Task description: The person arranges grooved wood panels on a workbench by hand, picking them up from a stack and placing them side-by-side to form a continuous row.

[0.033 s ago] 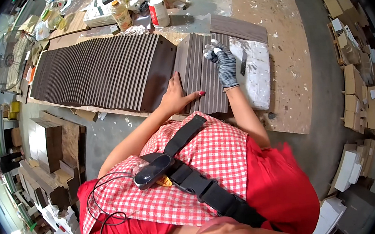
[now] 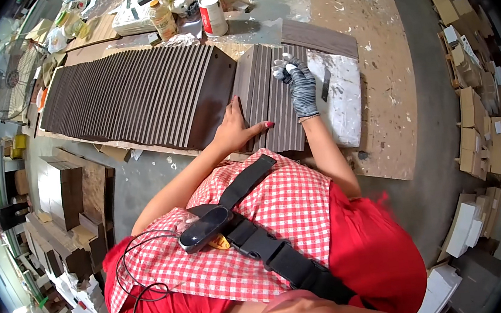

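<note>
My bare left hand [image 2: 234, 130] rests with fingers apart on a group of dark brown wood-grain boards [image 2: 248, 74] standing packed side by side, its thumb across their edges. Over the right part of those boards is my right hand [image 2: 299, 87], in a grey knit glove with pale fingertips. Its fingers are curled together; whatever they hold, if anything, is hidden. To the left stands a long row of similar brown panels [image 2: 129, 102], with narrow gaps between them. A flat dark blade-like strip [image 2: 325, 85] lies on a stained white slab [image 2: 343, 110] beside my right hand.
A loose brown board [image 2: 320, 38] lies behind the slab on the paint-spotted worktable [image 2: 386, 111]. At the back stand a white-and-red can [image 2: 212, 15] and a yellow-capped jar [image 2: 162, 20]. A fan [image 2: 13, 79] is at far left; cartons [image 2: 473, 127] are stacked at right.
</note>
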Action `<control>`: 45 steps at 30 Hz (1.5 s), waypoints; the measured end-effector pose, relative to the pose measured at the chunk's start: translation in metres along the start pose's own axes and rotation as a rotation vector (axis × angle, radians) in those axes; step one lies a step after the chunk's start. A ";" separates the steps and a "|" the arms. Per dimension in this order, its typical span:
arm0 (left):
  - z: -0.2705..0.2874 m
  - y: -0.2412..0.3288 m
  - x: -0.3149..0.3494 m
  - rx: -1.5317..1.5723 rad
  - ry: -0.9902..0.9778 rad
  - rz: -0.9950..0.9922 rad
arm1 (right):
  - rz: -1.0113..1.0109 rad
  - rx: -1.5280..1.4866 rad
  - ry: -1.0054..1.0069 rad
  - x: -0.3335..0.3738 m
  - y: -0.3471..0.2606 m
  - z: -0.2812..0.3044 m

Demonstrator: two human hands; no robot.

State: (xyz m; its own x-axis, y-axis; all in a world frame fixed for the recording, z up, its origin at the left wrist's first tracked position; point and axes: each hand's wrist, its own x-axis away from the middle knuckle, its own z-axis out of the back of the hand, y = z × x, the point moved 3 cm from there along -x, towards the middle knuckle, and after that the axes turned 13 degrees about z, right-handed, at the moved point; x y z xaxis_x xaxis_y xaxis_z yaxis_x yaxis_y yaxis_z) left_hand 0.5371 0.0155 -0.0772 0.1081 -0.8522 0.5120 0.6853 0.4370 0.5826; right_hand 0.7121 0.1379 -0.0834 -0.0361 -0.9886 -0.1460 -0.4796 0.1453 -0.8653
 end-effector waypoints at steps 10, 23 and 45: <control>0.020 -0.018 0.001 0.212 0.146 -0.081 | -0.006 0.019 -0.011 0.001 0.000 -0.004; 0.038 -0.013 0.005 0.178 0.274 0.020 | 0.000 0.040 -0.005 0.000 0.003 -0.004; 0.076 0.005 0.040 1.241 -0.279 0.050 | -0.539 -0.301 -0.103 0.049 0.002 -0.080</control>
State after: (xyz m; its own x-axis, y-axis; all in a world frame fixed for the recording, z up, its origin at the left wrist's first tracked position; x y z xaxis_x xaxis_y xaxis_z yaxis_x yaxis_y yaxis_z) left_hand 0.4895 0.0058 -0.0061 -0.1438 -0.8038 0.5773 -0.4629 0.5703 0.6786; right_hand 0.6396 0.0867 -0.0537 0.3573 -0.9088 0.2152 -0.6335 -0.4052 -0.6591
